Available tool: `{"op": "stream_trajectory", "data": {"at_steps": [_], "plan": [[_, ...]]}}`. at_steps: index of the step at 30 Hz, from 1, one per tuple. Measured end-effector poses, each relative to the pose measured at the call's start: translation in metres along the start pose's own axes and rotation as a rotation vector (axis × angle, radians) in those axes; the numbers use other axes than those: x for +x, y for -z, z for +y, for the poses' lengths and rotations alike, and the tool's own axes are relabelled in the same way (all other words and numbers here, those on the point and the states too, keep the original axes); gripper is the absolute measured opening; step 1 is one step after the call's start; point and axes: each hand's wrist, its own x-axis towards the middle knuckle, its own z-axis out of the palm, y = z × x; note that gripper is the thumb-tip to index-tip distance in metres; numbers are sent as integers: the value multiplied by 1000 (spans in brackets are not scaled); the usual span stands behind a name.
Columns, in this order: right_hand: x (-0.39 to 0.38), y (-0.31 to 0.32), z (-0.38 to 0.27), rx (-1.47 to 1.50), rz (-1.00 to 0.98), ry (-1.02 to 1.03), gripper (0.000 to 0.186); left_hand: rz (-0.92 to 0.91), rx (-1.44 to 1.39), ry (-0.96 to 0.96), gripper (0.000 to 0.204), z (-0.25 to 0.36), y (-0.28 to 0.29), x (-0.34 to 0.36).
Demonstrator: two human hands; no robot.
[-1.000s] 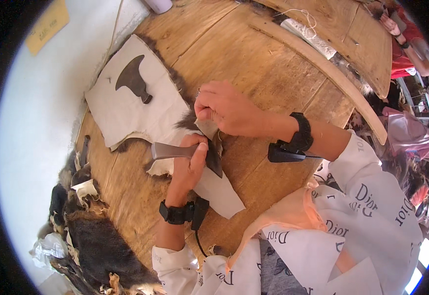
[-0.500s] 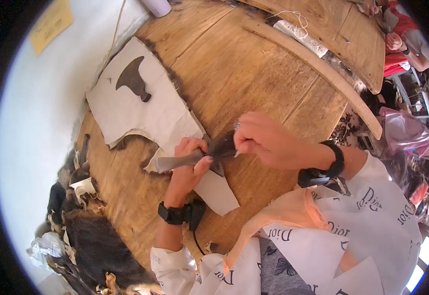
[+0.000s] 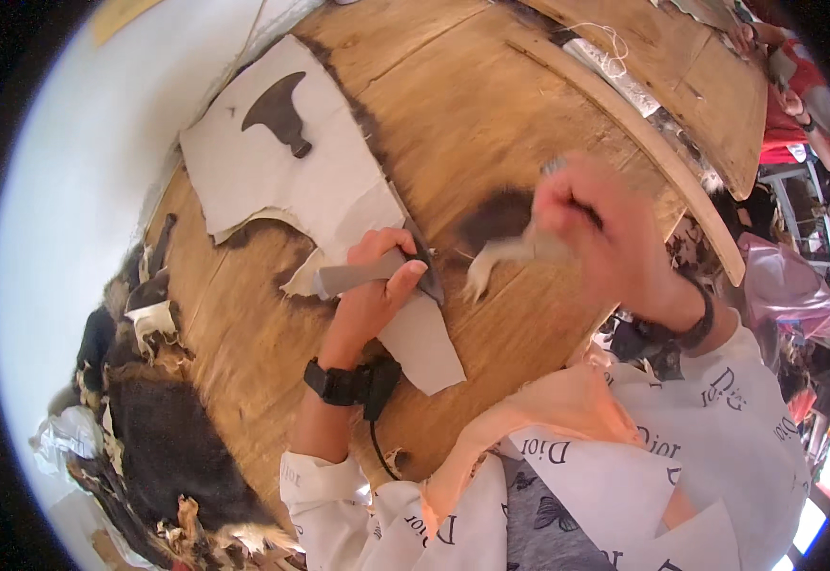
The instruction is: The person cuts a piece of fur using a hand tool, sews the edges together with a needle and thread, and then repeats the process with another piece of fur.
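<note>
My left hand (image 3: 377, 295) is closed round a grey-handled tool (image 3: 348, 278), its dark blade resting on the narrow lower end of a pale hide piece (image 3: 263, 176) with dark fur at its edges. A dark crescent-headed metal tool (image 3: 277, 109) lies on the upper part of that hide. My right hand (image 3: 605, 238), blurred and closed, is to the right, gripping a small scrap of dark fur with a pale underside (image 3: 500, 252), apart from the larger piece.
Fur scraps and a dark pelt (image 3: 167, 428) lie along the white wall at left. A long curved plank (image 3: 624, 105), white roll (image 3: 595, 62) and second board (image 3: 681, 76) are at upper right. A co-worker's arm (image 3: 819, 133) and pink bag (image 3: 786, 285) are at right.
My right hand has moved from beside my left hand out to the right, pulling the fur scrap away from the pale hide. My left hand keeps hold of the grey-handled tool.
</note>
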Motion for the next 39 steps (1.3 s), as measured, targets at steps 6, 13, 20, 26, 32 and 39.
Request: {"op": "stream_trajectory", "data": {"at_steps": [6,13,20,26,32,39], "plan": [[22,1,43,-645,222,113,28,-102,-328,386,26,31,6,-11],[2,-72,9,-107,-249,295,38,-90,-24,103,19,61,4,-38],[26,-90,-12,295,-372,110,19,8,85,103,25,70,21,-58],[79,-95,-24,1134,-231,-397,14,372,385,146,6,7,74,-56],[58,-180,33,1023,-149,-482,17,361,481,164,10,-36,74,-36],[43,-194,27,208,-65,-322,21,259,505,364,14,-44,66,-34]]}}
